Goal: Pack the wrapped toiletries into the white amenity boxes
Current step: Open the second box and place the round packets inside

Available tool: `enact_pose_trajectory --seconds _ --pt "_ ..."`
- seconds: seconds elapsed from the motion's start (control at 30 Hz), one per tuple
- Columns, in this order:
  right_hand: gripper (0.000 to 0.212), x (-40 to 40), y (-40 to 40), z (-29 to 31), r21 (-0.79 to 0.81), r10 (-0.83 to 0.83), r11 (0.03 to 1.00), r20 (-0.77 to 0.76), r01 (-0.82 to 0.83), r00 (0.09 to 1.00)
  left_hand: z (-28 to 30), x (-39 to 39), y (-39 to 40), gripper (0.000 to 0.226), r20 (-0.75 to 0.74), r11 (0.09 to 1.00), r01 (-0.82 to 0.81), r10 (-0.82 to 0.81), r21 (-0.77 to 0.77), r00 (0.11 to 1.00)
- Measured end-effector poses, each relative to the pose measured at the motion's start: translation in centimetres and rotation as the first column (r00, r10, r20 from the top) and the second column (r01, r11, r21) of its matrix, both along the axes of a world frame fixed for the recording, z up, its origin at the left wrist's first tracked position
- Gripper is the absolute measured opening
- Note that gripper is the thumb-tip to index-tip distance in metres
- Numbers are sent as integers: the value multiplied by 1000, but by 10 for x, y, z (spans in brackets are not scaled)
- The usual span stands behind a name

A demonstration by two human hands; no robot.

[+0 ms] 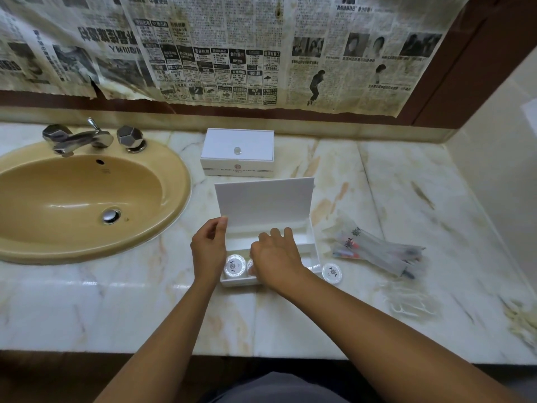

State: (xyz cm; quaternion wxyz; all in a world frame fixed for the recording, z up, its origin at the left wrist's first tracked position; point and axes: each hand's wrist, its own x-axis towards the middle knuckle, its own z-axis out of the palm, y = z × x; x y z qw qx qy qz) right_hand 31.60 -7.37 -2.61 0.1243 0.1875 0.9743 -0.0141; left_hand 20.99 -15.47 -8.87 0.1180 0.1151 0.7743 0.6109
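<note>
Surface (290,315) of marble carries a sink (87,199), a closed box (237,152) and an open box (312,245) in front. Left hand (207,251) pinches the lid (264,202) edge; right hand (276,257) sets a second soap beside one soap (234,266), its grip hidden. Next, likely the loose soap (331,273), then the sachets (377,251).

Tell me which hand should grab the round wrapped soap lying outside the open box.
Right. The loose soap lies just right of the open box, beside the right hand; the left hand holds the lid up.
</note>
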Motion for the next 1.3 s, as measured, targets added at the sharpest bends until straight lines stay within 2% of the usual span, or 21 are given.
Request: enact_pose_trajectory --seconds 0.17,0.27,0.4,0.47,0.7,0.87,1.03,1.3 --pt "23 6 0 -6 -19 4 1000 -61 -5 998 -2 -1 -1 14 -11 1000 3 -3 -4 1000" --pt "25 10 2 -5 -89 -19 996 -124 8 992 -4 -2 0 16 -8 1000 2 -2 1 1000" --pt "30 19 19 10 -175 -128 981 -251 85 959 -5 -3 0 18 -8 1000 10 -11 -9 1000" --pt "31 28 35 18 -198 -213 967 -266 163 940 -5 -3 -1 17 -8 1000 10 -10 -9 1000" --pt "38 77 78 16 -213 -470 869 -77 446 879 -6 -3 1 15 -8 1000 7 -7 8 1000" --pt "33 99 76 -11 -240 -469 848 74 472 880 -5 -2 0 13 -7 1000 15 -15 14 1000" --pt "36 104 73 -25 -196 -451 865 95 461 887 -3 -1 1 14 -10 1000 19 -19 18 1000" --pt "35 100 83 -18 -218 -511 836 23 503 859 -2 -1 0 15 13 1000 16 -16 18 1000"
